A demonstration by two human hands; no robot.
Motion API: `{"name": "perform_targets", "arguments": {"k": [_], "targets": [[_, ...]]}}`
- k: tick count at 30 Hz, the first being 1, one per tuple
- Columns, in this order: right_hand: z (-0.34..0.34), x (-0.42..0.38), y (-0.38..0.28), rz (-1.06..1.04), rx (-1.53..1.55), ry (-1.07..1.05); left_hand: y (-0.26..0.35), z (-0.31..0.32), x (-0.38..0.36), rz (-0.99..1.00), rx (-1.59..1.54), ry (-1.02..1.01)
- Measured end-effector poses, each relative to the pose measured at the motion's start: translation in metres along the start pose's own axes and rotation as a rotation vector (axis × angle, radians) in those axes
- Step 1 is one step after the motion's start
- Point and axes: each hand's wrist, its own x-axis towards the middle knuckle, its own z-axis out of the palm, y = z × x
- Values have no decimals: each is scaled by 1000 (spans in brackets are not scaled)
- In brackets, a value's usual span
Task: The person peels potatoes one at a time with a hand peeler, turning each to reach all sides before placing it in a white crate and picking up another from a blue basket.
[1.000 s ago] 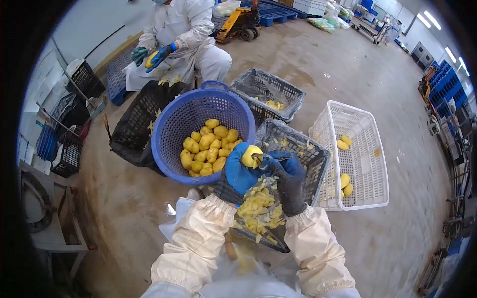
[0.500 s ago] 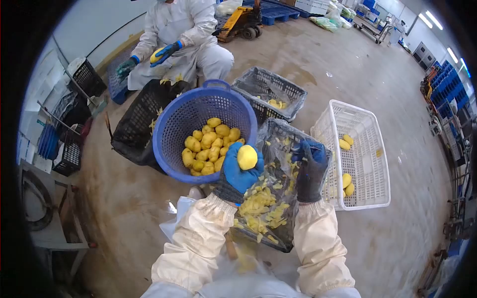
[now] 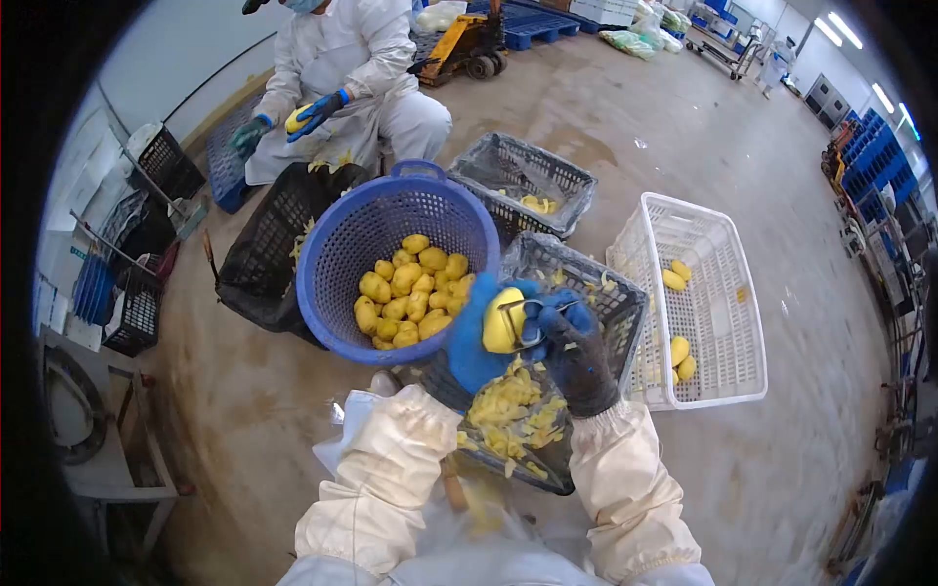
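Note:
In my blue-gloved left hand (image 3: pixel 467 342) lies a peeled yellow potato (image 3: pixel 501 324). My right hand (image 3: pixel 582 369), in a dark blue glove, is closed around a peeler (image 3: pixel 532 330), whose metal head is against the right side of the potato. The glove hides most of the peeler's handle. Both hands are over a black crate (image 3: pixel 625 340) lined with clear plastic, where yellow peelings (image 3: pixel 510 408) lie in a heap. To the left, a blue basket (image 3: pixel 337 249) holds several potatoes (image 3: pixel 415 293).
A white crate (image 3: pixel 731 303) with several potatoes stands right. Beyond my hands is another plastic-lined black crate (image 3: pixel 576 190) with peelings. A seated co-worker (image 3: pixel 352 59) holds a potato behind a black crate (image 3: pixel 278 225). A yellow pallet jack (image 3: pixel 457 49) stands farther back.
My right hand has come left and down to the potato, bringing the peeler against it. My left hand has shifted slightly right, turning the potato.

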Motion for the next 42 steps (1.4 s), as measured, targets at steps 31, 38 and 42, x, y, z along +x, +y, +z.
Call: {"name": "perform_targets", "arguments": {"k": [31, 38, 42], "targets": [[-73, -8, -26, -222, -280, 494, -19, 15, 0, -785, -822, -364], [-62, -30, -48, -240, -227, 422, -95, 49, -21, -1063, -826, -158], [-68, -24, -45, -238, -35, 356, -109, 106, -31, -1058, -872, -232]]}}
